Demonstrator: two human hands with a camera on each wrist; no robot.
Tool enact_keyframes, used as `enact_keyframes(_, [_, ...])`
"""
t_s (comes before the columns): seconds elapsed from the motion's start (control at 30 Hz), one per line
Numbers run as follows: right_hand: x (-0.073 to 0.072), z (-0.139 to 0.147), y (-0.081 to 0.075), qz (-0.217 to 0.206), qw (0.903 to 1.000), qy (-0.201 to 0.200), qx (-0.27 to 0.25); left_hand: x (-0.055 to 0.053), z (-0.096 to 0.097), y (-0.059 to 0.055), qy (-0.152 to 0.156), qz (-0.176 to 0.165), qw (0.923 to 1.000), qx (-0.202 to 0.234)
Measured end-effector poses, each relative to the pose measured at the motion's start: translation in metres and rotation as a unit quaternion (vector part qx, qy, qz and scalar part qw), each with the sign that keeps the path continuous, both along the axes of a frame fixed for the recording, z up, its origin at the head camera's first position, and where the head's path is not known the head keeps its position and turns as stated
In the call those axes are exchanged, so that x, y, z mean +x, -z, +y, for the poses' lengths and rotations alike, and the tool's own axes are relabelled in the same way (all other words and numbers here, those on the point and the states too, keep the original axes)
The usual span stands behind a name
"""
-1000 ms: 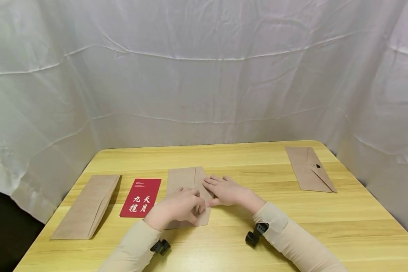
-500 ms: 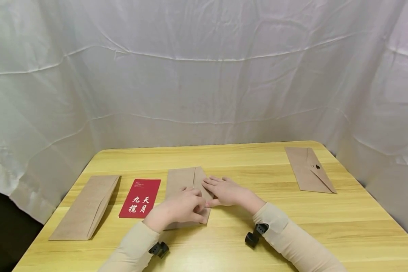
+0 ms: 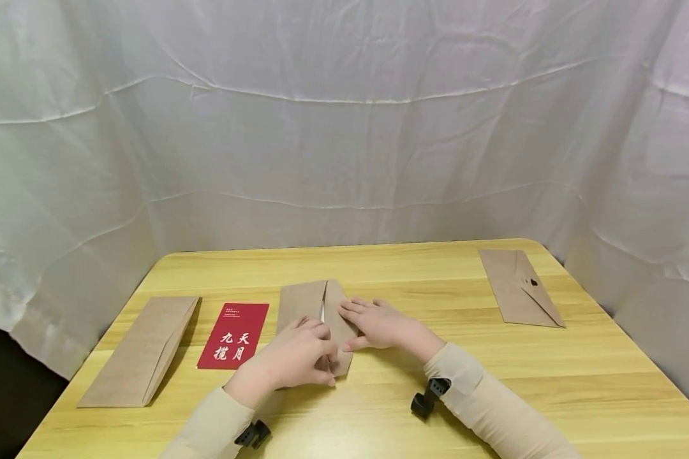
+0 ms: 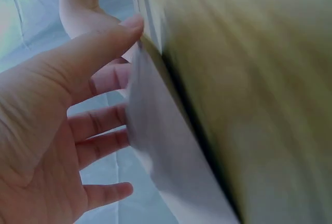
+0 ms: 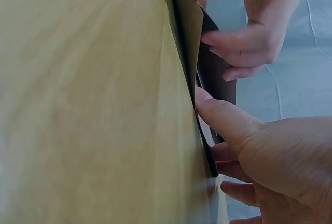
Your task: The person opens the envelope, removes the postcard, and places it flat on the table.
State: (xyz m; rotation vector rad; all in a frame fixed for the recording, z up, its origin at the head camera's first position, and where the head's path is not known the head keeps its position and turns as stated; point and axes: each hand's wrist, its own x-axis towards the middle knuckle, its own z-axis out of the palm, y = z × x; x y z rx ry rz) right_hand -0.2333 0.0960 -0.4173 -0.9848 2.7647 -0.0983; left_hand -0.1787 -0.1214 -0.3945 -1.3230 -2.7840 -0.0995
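Observation:
A brown paper envelope (image 3: 300,299) lies at the middle of the table, its folded flap (image 3: 336,319) on the right side. Between body and flap a narrow gap shows something white. My left hand (image 3: 293,354) pinches the near part of the envelope, with thumb at the near edge and bent fingertips on its paper (image 4: 161,130). My right hand (image 3: 381,325) rests on the flap with its fingers fairly straight. In the right wrist view, the right thumb (image 5: 223,115) touches the edge of the raised paper (image 5: 188,22). The left palm hides the near left part.
Just left of the envelope lies a red card (image 3: 233,336) with white characters. Farther left is another brown envelope (image 3: 140,352). A third brown envelope (image 3: 519,287) with a small black mark lies at the far right. Pale curtains (image 3: 344,146) surround the wooden table (image 3: 436,408).
My left hand has shifted slightly left, and the gap between the envelope's body and flap has widened. The right hand has stayed on the flap. The head view has turned slightly.

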Motion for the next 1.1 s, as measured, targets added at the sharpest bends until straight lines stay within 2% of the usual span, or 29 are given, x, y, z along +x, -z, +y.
enact_keyframes(0.2, [0.000, -0.001, 0.000, 0.001, 1.0000, -0.002, -0.005, 0.003, -0.008, 0.003, 0.020, 0.032, 0.9993, 0.003])
enact_keyframes(0.57, [0.001, 0.000, 0.000, 0.009, 0.9997, -0.009, -0.019, 0.001, -0.012, 0.000, 0.011, 0.016, 0.9997, 0.013])
enact_keyframes(0.73, [0.001, -0.001, -0.001, 0.021, 0.9992, -0.029, -0.019, 0.002, -0.013, -0.003, 0.007, 0.005, 0.9998, 0.020])
enact_keyframes(1.1, [0.004, -0.006, 0.000, 0.041, 0.9948, -0.093, 0.007, 0.002, -0.013, -0.004, 0.009, 0.015, 0.9998, 0.007])
